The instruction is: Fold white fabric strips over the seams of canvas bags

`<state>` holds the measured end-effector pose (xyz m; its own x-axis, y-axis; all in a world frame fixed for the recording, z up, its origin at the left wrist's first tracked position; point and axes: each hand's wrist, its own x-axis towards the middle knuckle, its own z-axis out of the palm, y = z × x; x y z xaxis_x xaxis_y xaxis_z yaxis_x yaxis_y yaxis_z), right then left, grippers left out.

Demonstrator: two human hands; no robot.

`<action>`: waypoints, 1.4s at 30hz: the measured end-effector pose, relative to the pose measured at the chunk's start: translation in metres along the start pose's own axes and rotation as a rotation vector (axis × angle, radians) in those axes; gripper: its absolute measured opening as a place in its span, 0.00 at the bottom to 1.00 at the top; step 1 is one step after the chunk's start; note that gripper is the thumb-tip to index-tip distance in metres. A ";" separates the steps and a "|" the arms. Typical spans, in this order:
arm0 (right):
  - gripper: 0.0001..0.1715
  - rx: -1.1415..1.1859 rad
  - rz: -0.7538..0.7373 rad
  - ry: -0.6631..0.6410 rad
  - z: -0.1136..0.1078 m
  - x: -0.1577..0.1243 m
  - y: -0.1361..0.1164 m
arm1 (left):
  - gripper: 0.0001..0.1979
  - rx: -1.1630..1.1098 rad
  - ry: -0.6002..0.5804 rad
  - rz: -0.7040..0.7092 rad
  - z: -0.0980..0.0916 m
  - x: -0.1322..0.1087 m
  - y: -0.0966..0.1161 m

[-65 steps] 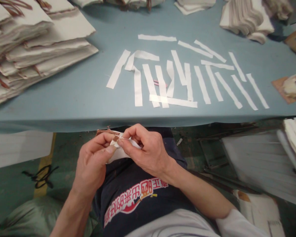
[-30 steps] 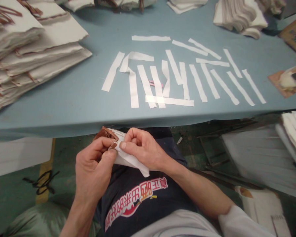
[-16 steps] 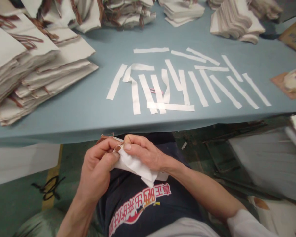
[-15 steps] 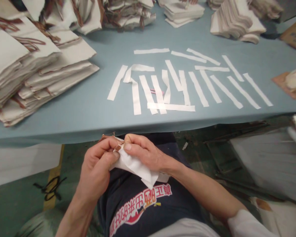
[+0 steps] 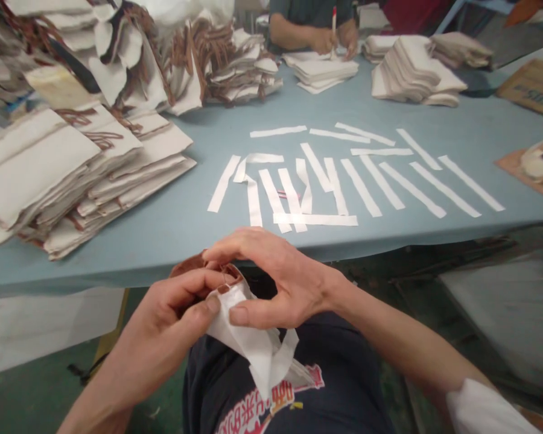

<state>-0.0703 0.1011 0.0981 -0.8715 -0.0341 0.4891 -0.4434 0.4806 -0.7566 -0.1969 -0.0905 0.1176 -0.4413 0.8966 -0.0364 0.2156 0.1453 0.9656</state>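
Note:
A white cloth piece (image 5: 242, 340) with a brown edge (image 5: 192, 264) is held in front of my lap, its loose flaps hanging over a dark apron with printed characters. My left hand (image 5: 185, 307) pinches it near the brown edge, thumb on the white side. My right hand (image 5: 276, 277) arches over the piece. Its thumb rests on the white cloth, while the fingers reach to the brown edge, well apart from the thumb. A thin thread-like line shows between the fingers. The right hand's lower fingers are partly hidden.
Several white strips (image 5: 362, 187) lie spread on the blue-grey table (image 5: 172, 235). Stacked white cloth pieces with brown cords (image 5: 85, 175) fill its left side. Across it, a co-worker's hands (image 5: 335, 42) hold a red-and-white pen over a white stack (image 5: 319, 72). A cardboard piece (image 5: 531, 90) lies at right.
My right hand has moved from a close pinch beside the left to an arch with thumb and fingers apart. The view has tilted up, bringing the co-worker's arms into sight.

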 end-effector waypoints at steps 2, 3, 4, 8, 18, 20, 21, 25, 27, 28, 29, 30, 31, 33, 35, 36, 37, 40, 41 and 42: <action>0.18 -0.081 -0.049 -0.078 -0.007 0.009 0.002 | 0.09 0.027 -0.011 -0.009 0.001 0.000 0.007; 0.16 -0.118 -0.054 -0.115 -0.009 0.012 0.003 | 0.09 0.038 -0.018 -0.017 0.002 0.000 0.009; 0.16 -0.146 -0.043 -0.152 -0.011 0.014 0.003 | 0.09 0.049 -0.018 -0.026 0.003 0.000 0.011; 0.19 -0.157 0.068 -0.282 -0.013 0.016 -0.004 | 0.07 0.095 0.048 -0.025 0.008 0.001 0.013; 0.14 -0.086 0.235 -0.220 -0.012 0.007 -0.008 | 0.14 -0.072 -0.164 -0.083 -0.009 0.000 0.000; 0.15 -0.088 0.252 -0.228 -0.012 0.007 -0.009 | 0.13 -0.068 -0.162 -0.071 -0.009 0.001 0.001; 0.15 -0.086 0.258 -0.229 -0.012 0.008 -0.010 | 0.14 -0.062 -0.156 -0.067 -0.008 0.001 0.001; 0.14 -0.058 0.254 -0.222 -0.012 0.009 -0.015 | 0.19 -0.004 -0.159 -0.050 -0.005 0.003 0.000; 0.14 -0.024 0.244 -0.218 -0.012 0.009 -0.016 | 0.21 0.033 -0.169 -0.019 -0.004 0.004 -0.002; 0.16 0.003 0.241 -0.215 -0.012 0.008 -0.016 | 0.21 0.049 -0.176 0.005 -0.005 0.004 -0.002; 0.18 0.050 0.240 -0.215 -0.011 0.008 -0.015 | 0.21 0.059 -0.185 0.035 -0.005 0.004 -0.002; 0.21 0.119 0.245 -0.221 -0.010 0.007 -0.013 | 0.20 0.064 -0.196 0.065 -0.005 0.004 -0.002; 0.24 0.205 0.253 -0.226 -0.008 0.006 -0.011 | 0.20 0.068 -0.209 0.089 -0.005 0.003 -0.001; 0.28 0.398 0.268 -0.217 -0.002 0.003 -0.005 | 0.19 0.064 -0.227 0.122 -0.003 0.002 -0.001; 0.29 0.557 0.289 -0.187 0.005 -0.001 0.001 | 0.19 0.010 -0.218 0.120 0.002 0.001 -0.006; 0.30 0.613 0.307 -0.160 0.008 -0.003 0.003 | 0.19 -0.047 -0.204 0.101 0.005 -0.001 -0.010; 0.30 0.657 0.326 -0.135 0.011 -0.004 0.005 | 0.20 -0.126 -0.189 0.079 0.009 -0.002 -0.016; 0.28 0.702 0.330 -0.076 0.012 -0.008 0.006 | 0.19 -0.377 -0.149 0.014 0.018 -0.004 -0.034; 0.27 0.681 0.310 -0.069 0.011 -0.009 0.006 | 0.18 -0.419 -0.141 0.007 0.019 -0.004 -0.038; 0.24 0.638 0.286 -0.067 0.008 -0.009 0.005 | 0.17 -0.422 -0.136 0.010 0.019 -0.003 -0.040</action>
<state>-0.0659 0.0968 0.0865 -0.9743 -0.0470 0.2203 -0.2128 -0.1285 -0.9686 -0.1877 -0.0916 0.0744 -0.3159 0.9482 -0.0326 -0.1674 -0.0219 0.9856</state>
